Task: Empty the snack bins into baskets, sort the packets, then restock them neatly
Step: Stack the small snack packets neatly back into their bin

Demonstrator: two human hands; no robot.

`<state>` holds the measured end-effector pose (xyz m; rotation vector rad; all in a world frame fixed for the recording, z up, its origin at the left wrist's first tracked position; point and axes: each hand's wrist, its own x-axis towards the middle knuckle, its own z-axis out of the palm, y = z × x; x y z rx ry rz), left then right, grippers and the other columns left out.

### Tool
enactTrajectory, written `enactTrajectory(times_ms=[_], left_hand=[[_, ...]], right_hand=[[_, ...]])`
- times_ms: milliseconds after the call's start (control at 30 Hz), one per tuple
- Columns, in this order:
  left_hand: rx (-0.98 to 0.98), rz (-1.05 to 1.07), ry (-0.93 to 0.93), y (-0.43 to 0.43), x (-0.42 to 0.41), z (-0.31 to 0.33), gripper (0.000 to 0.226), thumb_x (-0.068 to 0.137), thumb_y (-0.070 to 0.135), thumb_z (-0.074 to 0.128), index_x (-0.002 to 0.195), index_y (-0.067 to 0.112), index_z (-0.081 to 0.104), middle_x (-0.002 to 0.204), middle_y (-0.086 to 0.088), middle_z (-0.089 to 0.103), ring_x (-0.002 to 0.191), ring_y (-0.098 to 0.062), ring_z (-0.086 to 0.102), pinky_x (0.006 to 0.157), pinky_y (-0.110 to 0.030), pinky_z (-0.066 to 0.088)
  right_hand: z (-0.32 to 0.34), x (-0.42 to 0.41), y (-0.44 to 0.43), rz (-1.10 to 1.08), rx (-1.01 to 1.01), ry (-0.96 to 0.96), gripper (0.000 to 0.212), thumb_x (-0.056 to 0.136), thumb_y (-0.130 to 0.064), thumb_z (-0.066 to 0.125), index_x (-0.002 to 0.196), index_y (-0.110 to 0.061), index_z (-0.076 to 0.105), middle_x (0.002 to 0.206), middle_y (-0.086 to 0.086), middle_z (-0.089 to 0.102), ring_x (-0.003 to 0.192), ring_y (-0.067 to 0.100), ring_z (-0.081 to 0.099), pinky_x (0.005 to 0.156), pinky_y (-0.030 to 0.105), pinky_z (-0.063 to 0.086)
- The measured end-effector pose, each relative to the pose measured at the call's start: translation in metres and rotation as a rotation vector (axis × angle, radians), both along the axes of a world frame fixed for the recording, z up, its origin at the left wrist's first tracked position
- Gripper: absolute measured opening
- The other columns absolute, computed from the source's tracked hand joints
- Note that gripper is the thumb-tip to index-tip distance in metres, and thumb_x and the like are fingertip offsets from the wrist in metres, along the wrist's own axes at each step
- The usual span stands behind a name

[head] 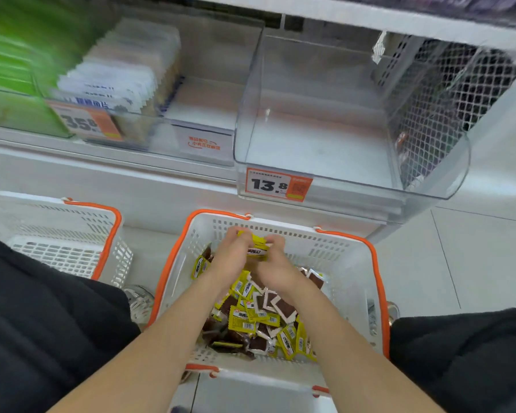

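A white basket with orange rim (379,281) stands on the floor between my knees, holding a heap of several yellow and brown snack packets (259,320). My left hand (231,254) and my right hand (276,263) meet over the far part of the basket. Both grip a small stack of yellow packets (258,241) between them. Above the basket, a clear plastic bin (325,156) with a 13.8 price tag (276,184) sits on the shelf with nothing inside.
A second white basket with orange rim (108,231) stands at the left, with nothing visible in it. Left of the clear bin are a bin of white packets (122,81) with a 35.8 tag and green packs (9,70). A mesh panel (441,108) closes the right side.
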<state>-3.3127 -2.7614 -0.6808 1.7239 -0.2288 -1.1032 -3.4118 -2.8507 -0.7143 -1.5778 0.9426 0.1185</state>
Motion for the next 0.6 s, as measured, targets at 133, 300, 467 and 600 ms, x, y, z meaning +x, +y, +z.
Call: enactTrajectory(times_ms=[133, 300, 467, 600], left_hand=[[-0.062, -0.042, 0.057, 0.01, -0.006, 0.03, 0.031, 0.095, 0.049, 0.056, 0.116, 0.026, 0.063, 0.113, -0.006, 0.071, 0.096, -0.022, 0.072, 0.082, -0.044, 0.059], [-0.125, -0.107, -0.013, 0.01, 0.006, 0.078, 0.013, 0.095, 0.022, 0.062, 0.095, 0.01, 0.059, 0.098, -0.012, 0.062, 0.089, -0.024, 0.062, 0.074, -0.024, 0.053], [-0.392, -0.204, -0.118, 0.017, 0.009, 0.157, 0.045, 0.075, 0.009, 0.066, 0.12, 0.012, 0.064, 0.103, -0.015, 0.071, 0.091, -0.024, 0.069, 0.086, -0.044, 0.057], [-0.523, -0.177, -0.07, 0.005, 0.023, 0.212, 0.033, 0.096, 0.005, 0.065, 0.129, -0.001, 0.066, 0.12, -0.025, 0.072, 0.098, -0.031, 0.069, 0.092, -0.047, 0.057]], right_hand=[[0.057, -0.003, -0.003, 0.211, -0.151, 0.001, 0.077, 0.091, -0.003, 0.057, 0.147, -0.045, 0.024, 0.114, 0.018, 0.069, 0.086, 0.034, 0.073, 0.065, 0.046, 0.06], [0.131, -0.018, -0.001, 0.446, -0.54, 0.081, 0.049, 0.103, -0.027, 0.061, 0.145, -0.014, 0.038, 0.136, 0.01, 0.052, 0.128, 0.029, 0.054, 0.097, 0.036, 0.047], [0.205, -0.024, -0.004, 0.23, -0.644, -0.222, 0.038, 0.103, -0.034, 0.064, 0.133, -0.018, 0.049, 0.119, -0.005, 0.062, 0.106, 0.015, 0.06, 0.083, 0.034, 0.047], [0.247, -0.019, -0.015, 0.107, -0.522, -0.459, 0.039, 0.102, -0.037, 0.058, 0.137, -0.026, 0.046, 0.109, -0.003, 0.069, 0.091, 0.017, 0.069, 0.08, 0.041, 0.058]])
